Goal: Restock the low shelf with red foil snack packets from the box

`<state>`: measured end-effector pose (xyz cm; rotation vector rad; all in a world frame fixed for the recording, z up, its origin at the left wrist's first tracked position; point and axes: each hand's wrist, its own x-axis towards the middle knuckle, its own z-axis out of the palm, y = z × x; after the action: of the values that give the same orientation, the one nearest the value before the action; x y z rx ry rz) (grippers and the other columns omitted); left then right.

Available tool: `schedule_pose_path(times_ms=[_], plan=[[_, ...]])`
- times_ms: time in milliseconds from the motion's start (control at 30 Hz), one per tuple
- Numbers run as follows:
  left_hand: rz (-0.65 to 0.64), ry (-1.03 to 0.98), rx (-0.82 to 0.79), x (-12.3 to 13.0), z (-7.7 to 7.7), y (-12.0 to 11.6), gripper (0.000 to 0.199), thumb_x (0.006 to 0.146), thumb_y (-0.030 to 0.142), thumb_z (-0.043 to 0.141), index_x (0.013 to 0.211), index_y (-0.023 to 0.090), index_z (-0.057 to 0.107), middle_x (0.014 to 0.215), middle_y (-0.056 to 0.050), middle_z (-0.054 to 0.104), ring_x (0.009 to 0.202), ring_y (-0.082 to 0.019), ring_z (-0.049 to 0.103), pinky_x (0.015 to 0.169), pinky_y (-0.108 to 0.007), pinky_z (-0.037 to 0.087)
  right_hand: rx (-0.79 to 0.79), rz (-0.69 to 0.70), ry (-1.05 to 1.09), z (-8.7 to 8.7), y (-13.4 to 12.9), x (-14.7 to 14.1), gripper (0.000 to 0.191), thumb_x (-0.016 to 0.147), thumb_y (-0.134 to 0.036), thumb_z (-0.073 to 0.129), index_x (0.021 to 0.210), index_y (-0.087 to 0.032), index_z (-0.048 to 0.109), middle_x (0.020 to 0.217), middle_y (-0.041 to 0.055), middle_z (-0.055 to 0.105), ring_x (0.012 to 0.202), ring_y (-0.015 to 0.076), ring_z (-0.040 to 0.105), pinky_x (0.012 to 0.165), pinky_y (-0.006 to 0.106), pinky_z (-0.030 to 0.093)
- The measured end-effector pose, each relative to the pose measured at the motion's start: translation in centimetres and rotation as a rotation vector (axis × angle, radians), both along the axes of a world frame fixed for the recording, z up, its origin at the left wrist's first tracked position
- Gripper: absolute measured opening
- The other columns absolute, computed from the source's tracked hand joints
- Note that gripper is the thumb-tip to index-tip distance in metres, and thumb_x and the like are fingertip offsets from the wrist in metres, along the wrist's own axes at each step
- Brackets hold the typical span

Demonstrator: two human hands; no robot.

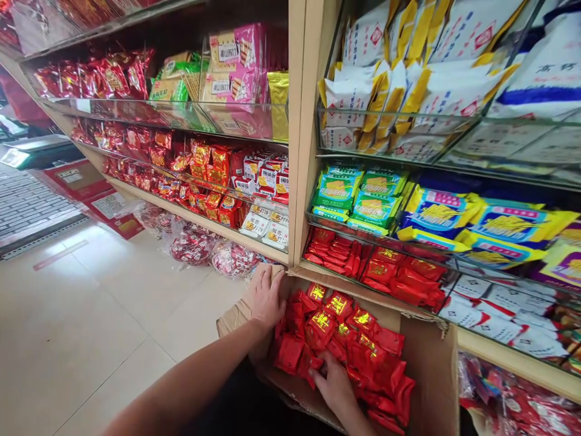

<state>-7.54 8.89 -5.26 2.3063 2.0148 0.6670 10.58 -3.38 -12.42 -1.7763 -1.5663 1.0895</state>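
In the near carton [433, 363], many red packets [323, 322] remain; similar ones [420, 277] already lie on the far low shelf [499, 356]. The left hand [267, 298] grasps the carton's left edge; the right hand [336, 383] touches packets, but whether it grips one, I cannot tell.

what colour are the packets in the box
Red packets with gold print, clearest in head view.

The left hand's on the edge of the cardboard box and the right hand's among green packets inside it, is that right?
Not quite: the packets are red with gold print, not green. The head view shows the right hand among red packets inside the cardboard box; the left hand is on its edge, as you said.
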Motion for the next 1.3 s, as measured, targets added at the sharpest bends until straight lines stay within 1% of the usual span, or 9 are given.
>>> schedule_pose_path(times_ms=[100, 233, 367, 467, 600, 833, 1033, 1200, 1300], plan=[[-0.007, -0.022, -0.022, 0.1, 0.6, -0.4, 0.072, 0.060, 0.009, 0.054, 0.128, 0.021, 0.033, 0.139, -0.011, 0.021, 0.127, -0.032, 0.020, 0.100, -0.047, 0.027, 0.035, -0.128, 0.166, 0.7, 0.0, 0.9, 0.016, 0.067, -0.034, 0.053, 0.077, -0.021, 0.054, 0.062, -0.0011, 0.060, 0.058, 0.0191, 0.056, 0.057, 0.029, 0.043], [-0.121, -0.159, -0.062, 1.5, 1.8, -3.9, 0.061, 0.072, 0.015, 0.048, 0.130, 0.019, 0.028, 0.139, -0.011, 0.020, 0.129, -0.028, 0.013, 0.103, -0.048, 0.021, 0.070, -0.313, 0.505, 3.8, -0.1, 2.3, 0.028, 0.067, -0.041, 0.058, 0.082, -0.017, 0.057, 0.071, 0.0018, 0.062, 0.070, 0.0192, 0.057, 0.067, 0.029, 0.044], [-0.266, -0.519, -0.336, 4.4, 2.3, -8.2, 0.031, 0.084, 0.032, 0.037, 0.111, 0.020, 0.046, 0.111, -0.008, 0.051, 0.105, -0.019, 0.045, 0.092, -0.035, 0.037, 0.049, -0.414, 0.612, 6.6, -0.5, 2.3, 0.032, 0.068, -0.044, 0.057, 0.085, -0.018, 0.060, 0.086, 0.0040, 0.065, 0.085, 0.0202, 0.056, 0.079, 0.030, 0.042], [-0.215, -0.754, -0.531, 6.5, 2.3, -9.5, 0.031, 0.084, 0.042, 0.033, 0.076, 0.017, 0.050, 0.074, -0.002, 0.054, 0.071, -0.014, 0.050, 0.068, -0.026, 0.043, -0.007, -0.524, 0.566, 6.0, -0.6, 1.7, 0.043, 0.067, -0.053, 0.051, 0.087, -0.016, 0.060, 0.092, 0.0077, 0.064, 0.092, 0.0238, 0.055, 0.082, 0.033, 0.041], [-0.231, -0.906, -0.565, 7.7, 2.3, -9.5, 0.032, 0.083, 0.045, 0.037, 0.068, 0.018, 0.045, 0.067, 0.001, 0.047, 0.064, -0.011, 0.043, 0.061, -0.022, 0.038, -0.018, -0.653, 0.401, 4.1, -0.7, 1.1, 0.060, 0.066, -0.063, 0.041, 0.091, -0.012, 0.057, 0.101, 0.0152, 0.061, 0.099, 0.0283, 0.052, 0.087, 0.038, 0.037], [-0.213, -1.019, -0.626, 7.4, 1.7, -9.7, 0.032, 0.083, 0.045, 0.037, 0.070, 0.017, 0.046, 0.067, 0.000, 0.049, 0.062, -0.011, 0.043, 0.059, -0.022, 0.037, 0.048, -0.685, 0.239, 4.5, -1.6, 0.8, 0.052, 0.072, -0.065, 0.033, 0.078, -0.019, 0.056, 0.077, 0.0097, 0.065, 0.076, 0.0254, 0.058, 0.064, 0.033, 0.043], [-0.195, -1.047, -0.638, 6.8, 1.2, -9.8, 0.032, 0.082, 0.046, 0.036, 0.069, 0.018, 0.045, 0.067, 0.000, 0.050, 0.065, -0.012, 0.045, 0.062, -0.023, 0.039, 0.033, -0.645, 0.433, 4.2, -1.6, 1.1, 0.048, 0.069, -0.060, 0.046, 0.082, -0.016, 0.060, 0.086, 0.0092, 0.066, 0.084, 0.0247, 0.059, 0.071, 0.032, 0.046], [-0.300, -0.811, -0.593, 5.3, 2.2, -9.1, 0.036, 0.086, 0.042, 0.028, 0.065, 0.019, 0.045, 0.060, 0.002, 0.048, 0.057, -0.011, 0.044, 0.055, -0.022, 0.037, -0.010, -0.353, 0.654, 5.7, -1.9, 1.2, 0.044, 0.066, -0.047, 0.060, 0.098, -0.018, 0.052, 0.081, 0.0041, 0.065, 0.067, 0.0191, 0.059, 0.050, 0.025, 0.045], [-0.419, -0.518, -0.380, 3.8, 3.8, -7.2, 0.030, 0.087, 0.035, 0.029, 0.080, 0.019, 0.054, 0.075, -0.002, 0.055, 0.073, -0.014, 0.050, 0.070, -0.027, 0.040, 0.026, -0.313, 0.626, 7.6, -1.7, 2.1, 0.043, 0.066, -0.043, 0.062, 0.098, -0.019, 0.047, 0.074, 0.0019, 0.063, 0.064, 0.0175, 0.058, 0.055, 0.027, 0.046]])
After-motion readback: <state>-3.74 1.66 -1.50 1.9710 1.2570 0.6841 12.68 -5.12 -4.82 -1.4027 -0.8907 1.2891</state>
